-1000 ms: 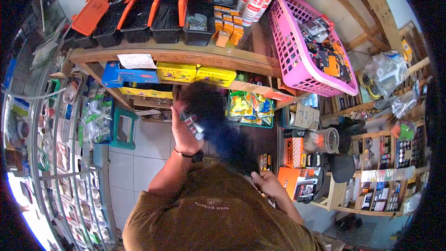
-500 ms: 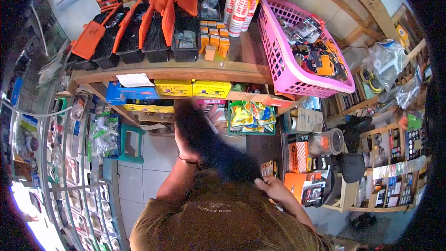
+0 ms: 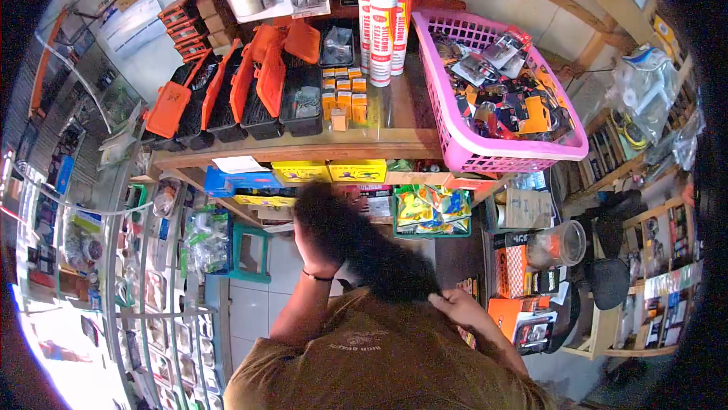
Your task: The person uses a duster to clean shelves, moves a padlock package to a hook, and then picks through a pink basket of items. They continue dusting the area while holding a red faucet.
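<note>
A long, black, fuzzy thing (image 3: 379,251), soft and blurred at its edges, stretches slantwise in front of my chest. My right hand (image 3: 455,307) pinches its lower right end between thumb and fingers. At its upper left end, my left hand (image 3: 312,251) touches it from the side and behind. The black thing covers most of that hand's fingers, so its grip is hidden. Just beyond the upper end are yellow boxes (image 3: 303,172) under the shelf edge. A green tray (image 3: 432,235) of colourful packets stands right of it.
On the wooden shelf (image 3: 303,148) are black bins with orange lids (image 3: 269,84), small orange boxes (image 3: 345,99), silicone sealant tubes (image 3: 381,38) and a pink basket (image 3: 500,153) of packaged parts. A teal stool (image 3: 250,254) is at left. A clear jar (image 3: 557,243) stands among boxes at right.
The view has shifted, so the shelf and its goods sit lower and mostly further right. Both hands remain at the black fuzzy thing, and fewer left fingers show beyond it.
</note>
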A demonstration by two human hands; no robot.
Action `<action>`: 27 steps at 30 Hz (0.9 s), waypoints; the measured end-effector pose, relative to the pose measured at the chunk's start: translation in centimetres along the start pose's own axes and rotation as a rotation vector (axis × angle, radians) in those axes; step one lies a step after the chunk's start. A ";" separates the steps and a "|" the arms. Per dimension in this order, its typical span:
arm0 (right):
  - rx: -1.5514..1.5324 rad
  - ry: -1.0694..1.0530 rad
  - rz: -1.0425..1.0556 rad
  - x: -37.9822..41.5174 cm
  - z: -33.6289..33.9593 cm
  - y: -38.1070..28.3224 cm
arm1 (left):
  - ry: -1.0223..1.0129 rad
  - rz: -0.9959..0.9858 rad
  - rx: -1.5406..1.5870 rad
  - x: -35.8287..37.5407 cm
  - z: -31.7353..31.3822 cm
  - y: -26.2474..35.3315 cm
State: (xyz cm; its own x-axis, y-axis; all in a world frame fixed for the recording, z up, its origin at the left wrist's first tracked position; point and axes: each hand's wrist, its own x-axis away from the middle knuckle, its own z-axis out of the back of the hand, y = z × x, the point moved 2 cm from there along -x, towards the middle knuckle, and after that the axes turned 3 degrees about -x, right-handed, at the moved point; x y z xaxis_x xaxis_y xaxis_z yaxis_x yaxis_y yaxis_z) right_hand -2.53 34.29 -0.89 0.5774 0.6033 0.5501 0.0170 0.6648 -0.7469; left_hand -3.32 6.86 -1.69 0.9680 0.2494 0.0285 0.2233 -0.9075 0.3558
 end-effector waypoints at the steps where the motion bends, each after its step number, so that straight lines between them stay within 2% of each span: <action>1: -0.130 0.073 -0.018 0.1 0.3 0.1 | 0.069 -0.050 0.059 0.6 -1.8 0.5; 2: 0.027 0.038 -0.054 -0.3 0.5 1.3 | 0.135 -0.112 -0.030 0.7 -1.6 0.3; 3: 0.024 0.032 -0.046 -0.3 0.7 2.1 | 0.137 -0.118 -0.038 0.1 -0.4 -0.1; 5: 0.197 -0.145 0.122 -0.4 0.4 2.8 | 0.041 0.060 -0.147 -1.2 2.4 -1.3; 6: 0.076 -0.093 0.198 0.1 0.8 1.9 | -0.016 0.020 -0.185 0.4 -1.6 -0.8; 7: 0.073 -0.102 0.206 0.1 1.0 1.3 | -0.009 0.014 -0.193 0.6 -1.9 -0.7; 9: -0.018 0.026 -0.026 0.0 1.5 1.1 | 0.065 -0.061 -0.045 0.8 -1.9 -0.4; 11: 0.078 -0.056 -0.041 -1.1 0.5 4.1 | 0.077 -0.060 -0.066 1.0 -1.6 -1.1; 13: 0.081 -0.012 0.499 -0.7 0.0 4.1 | 0.061 -0.003 -0.231 1.2 -1.4 -1.9; 14: 0.061 -0.068 0.372 -0.6 0.4 4.4 | 0.025 -0.001 -0.134 1.6 -2.7 -1.9; 15: 0.066 -0.064 0.376 -0.4 0.8 4.1 | 0.019 -0.004 -0.133 1.5 -2.0 -1.8; 17: -0.014 0.030 -0.040 -0.2 1.8 3.7 | -0.188 -0.022 0.087 1.2 -0.9 -1.4; 18: -0.026 0.071 0.062 -0.2 1.9 3.7 | -0.051 -0.061 -0.023 1.2 -1.1 -1.6; 19: -0.021 0.076 0.072 -0.2 2.1 3.6 | -0.061 -0.068 -0.025 0.6 -1.0 -2.0; 21: 0.057 -0.062 0.341 0.0 2.0 3.4 | 0.061 0.066 -0.372 -0.6 0.3 -2.7; 22: 0.079 -0.065 0.422 -1.1 1.3 5.5 | -0.170 0.108 -0.106 -0.4 0.5 -2.0; 23: 0.072 -0.060 0.423 -1.1 1.3 5.0 | -0.172 0.115 -0.111 0.0 -0.6 -1.9; 25: 0.095 0.012 0.059 -0.6 1.9 3.9 | 0.013 -0.066 -0.047 1.2 -3.6 -1.6; 26: 0.098 0.019 0.061 -0.3 1.8 3.7 | 0.006 -0.066 -0.045 1.1 -3.8 -1.8; 27: 0.075 -0.001 0.174 0.1 1.6 3.4 | -0.040 -0.139 -0.477 1.1 -4.1 -1.8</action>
State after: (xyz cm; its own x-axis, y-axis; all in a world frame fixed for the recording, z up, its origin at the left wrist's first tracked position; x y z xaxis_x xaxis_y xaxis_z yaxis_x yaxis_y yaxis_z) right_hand -3.74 37.33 -2.82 0.5652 0.7124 0.4160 -0.1435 0.5815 -0.8008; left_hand -3.18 10.19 1.55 0.9385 0.3353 -0.0820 0.2822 -0.6087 0.7415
